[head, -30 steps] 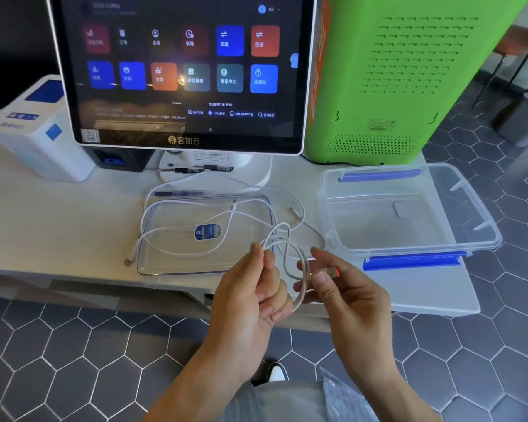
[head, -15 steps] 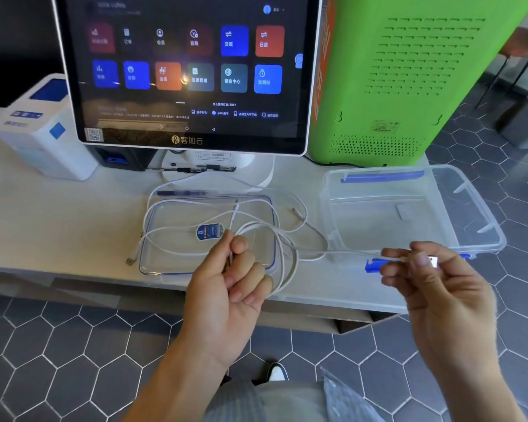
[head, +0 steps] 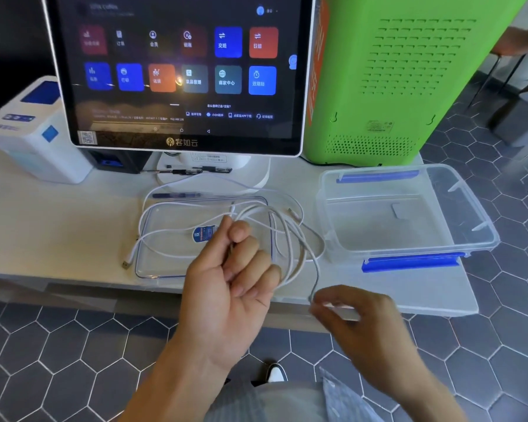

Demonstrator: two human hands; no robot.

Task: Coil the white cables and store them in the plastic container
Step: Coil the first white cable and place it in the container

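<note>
Head view: my left hand [head: 232,278] is raised palm-up in front of the white counter [head: 58,239], fingers curled around several loops of a white cable [head: 299,248]. The loops pass between thumb and fingers and hang off the right side of that hand, over the counter's front edge. One strand runs down from the loops to my right hand [head: 357,318], which is blurred; its thumb and fingertips appear to pinch the strand's end, low and just right of the left hand.

A second white cable [head: 153,226] lies uncoiled across the clear lid [head: 165,269], which rests flat on the counter beyond my left hand. This cable's USB plug [head: 126,263] lies on the counter just off the lid's left front corner. A blue oval label [head: 203,234] sits at the lid's centre, partly hidden by my left fingers.

The plastic container [head: 409,245] stands open on the counter to the right of the lid, near the held loops. It is clear, with blue latches on its near and far long rims. No cable is inside it.

Behind the lid stands a touchscreen terminal [head: 180,71] on a white base. A white printer [head: 28,138] is at far left, and a green cabinet [head: 409,71] is behind the container. Grey hexagonal floor tiles [head: 58,345] show below the counter.
</note>
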